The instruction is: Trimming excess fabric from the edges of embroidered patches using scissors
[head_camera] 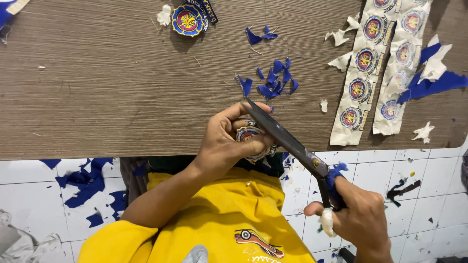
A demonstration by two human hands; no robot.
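A brown wood-grain tabletop (pixel 112 83) filled the upper part of the view, and below its near edge lay a white tiled floor (pixel 29 195) strewn with blue fabric offcuts (pixel 85 182). The person wore a yellow shirt (pixel 214 214) and sat close against the tabletop edge.

The left hand (pixel 229 141) held a round embroidered patch (pixel 249 136) just over the tabletop's near edge; its fingers (pixel 253 146) were curled narrowly around the patch, thumb arched over the top and the other fingertips pressed against its lower rim. The patch faced up toward the camera, partly hidden by those fingers.

The right hand (pixel 358 219) gripped the handles of a pair of dark scissors (pixel 287 141), fingers closed tightly through the loops, which were wrapped in blue cloth; a white wrap showed on one finger. The scissors' long axis ran diagonally, from the handles at the lower right, up and left to the tip, which pointed away from the person, just beyond the left thumb. The blades crossed directly above the patch, touching or nearly touching it; whether they were parted I could not tell.

Beyond the left fingertips, a scatter of small blue scraps (pixel 275 80) lay on the tabletop. Farther off from the fingers sat a finished round patch (pixel 187 19), and to the right of the scissors' tip two white strips of uncut patches (pixel 375 68) ran lengthwise across the tabletop, with white trimmings (pixel 339 36) beside them.
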